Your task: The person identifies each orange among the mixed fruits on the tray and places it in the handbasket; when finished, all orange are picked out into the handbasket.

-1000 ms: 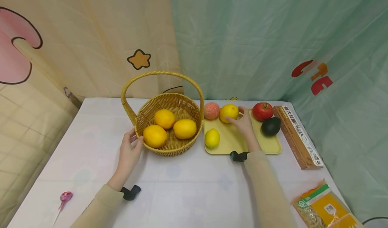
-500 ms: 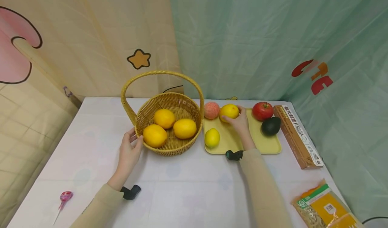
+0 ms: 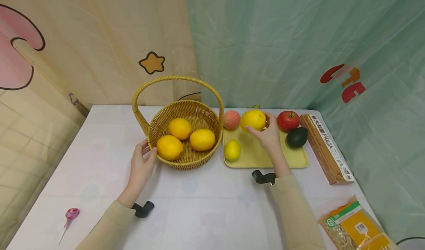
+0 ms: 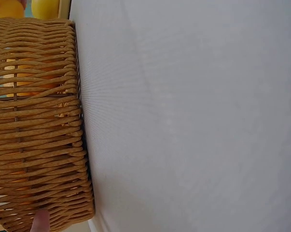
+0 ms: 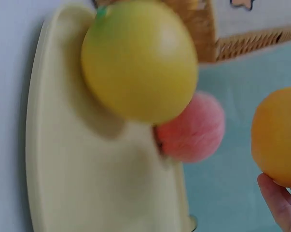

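My left hand (image 3: 142,165) grips the near left rim of a wicker basket (image 3: 190,165), thumb at the rim; one fingertip shows against the weave in the left wrist view. In the basket lie three yellow lemons (image 3: 202,140). My right hand (image 3: 270,133) holds a similar large lemon (image 3: 253,120) between thumb and fingers, raised over the back of a pale yellow tray (image 3: 255,161). This lemon also shows at the right edge of the right wrist view, apart from the tray. A smaller greenish-yellow lemon (image 3: 232,150) lies at the tray's left side.
A pink peach (image 3: 231,119) sits at the tray's back left corner. On its right side are a red apple (image 3: 288,121) and a dark avocado (image 3: 297,137). Farther right lie a pasta box (image 3: 327,150) and a food bag (image 3: 358,226). A lollipop (image 3: 71,215) lies front left.
My right hand has closed round the large lemon and lifted it from the tray, moving slightly right. My left hand stays on the basket rim.
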`<state>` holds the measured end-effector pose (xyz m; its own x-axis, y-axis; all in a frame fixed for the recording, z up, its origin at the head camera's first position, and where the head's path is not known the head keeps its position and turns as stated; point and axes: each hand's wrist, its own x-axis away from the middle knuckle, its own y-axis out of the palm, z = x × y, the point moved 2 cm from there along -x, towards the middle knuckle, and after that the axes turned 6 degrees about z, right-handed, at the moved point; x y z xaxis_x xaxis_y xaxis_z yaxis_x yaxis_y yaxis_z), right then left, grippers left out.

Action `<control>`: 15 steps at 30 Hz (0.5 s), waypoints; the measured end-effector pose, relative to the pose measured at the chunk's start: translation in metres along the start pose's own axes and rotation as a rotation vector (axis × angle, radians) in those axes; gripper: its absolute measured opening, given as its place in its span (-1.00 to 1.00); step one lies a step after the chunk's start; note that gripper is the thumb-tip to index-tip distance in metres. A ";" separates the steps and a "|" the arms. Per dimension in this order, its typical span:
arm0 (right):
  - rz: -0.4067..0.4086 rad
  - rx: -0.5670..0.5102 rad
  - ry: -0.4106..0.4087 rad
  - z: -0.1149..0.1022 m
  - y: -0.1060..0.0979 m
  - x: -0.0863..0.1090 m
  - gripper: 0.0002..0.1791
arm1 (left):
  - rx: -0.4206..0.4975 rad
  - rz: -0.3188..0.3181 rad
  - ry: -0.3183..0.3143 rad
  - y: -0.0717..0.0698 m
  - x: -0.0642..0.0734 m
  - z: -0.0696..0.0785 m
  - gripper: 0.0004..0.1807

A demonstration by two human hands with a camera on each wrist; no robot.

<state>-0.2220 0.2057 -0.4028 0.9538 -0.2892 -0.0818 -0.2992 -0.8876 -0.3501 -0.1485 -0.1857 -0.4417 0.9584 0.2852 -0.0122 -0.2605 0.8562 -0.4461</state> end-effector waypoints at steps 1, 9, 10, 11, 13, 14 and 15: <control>-0.018 -0.014 -0.015 -0.005 0.000 0.004 -0.08 | -0.002 0.001 0.000 0.000 0.000 0.000 -0.37; -0.202 -0.085 -0.136 -0.044 0.023 0.042 -0.13 | -0.015 -0.003 -0.006 0.000 -0.001 0.000 -0.37; -0.225 -0.088 -0.151 -0.047 0.028 0.045 -0.13 | -0.016 -0.002 -0.005 0.000 -0.001 0.000 -0.37; -0.249 -0.089 -0.166 -0.049 0.033 0.048 -0.14 | -0.016 -0.002 -0.005 0.000 -0.001 0.000 -0.37; -0.290 -0.089 -0.184 -0.052 0.045 0.054 -0.15 | -0.014 -0.002 -0.006 0.000 0.000 0.001 -0.37; -0.308 -0.085 -0.190 -0.053 0.051 0.056 -0.16 | -0.014 -0.002 -0.006 0.000 0.000 0.001 -0.37; -0.323 -0.075 -0.193 -0.054 0.057 0.058 -0.16 | -0.014 -0.003 -0.008 0.000 0.000 0.001 -0.36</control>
<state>-0.1857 0.1191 -0.3772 0.9850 0.0760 -0.1549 0.0232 -0.9480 -0.3176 -0.1485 -0.1855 -0.4407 0.9582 0.2861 -0.0042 -0.2561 0.8510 -0.4585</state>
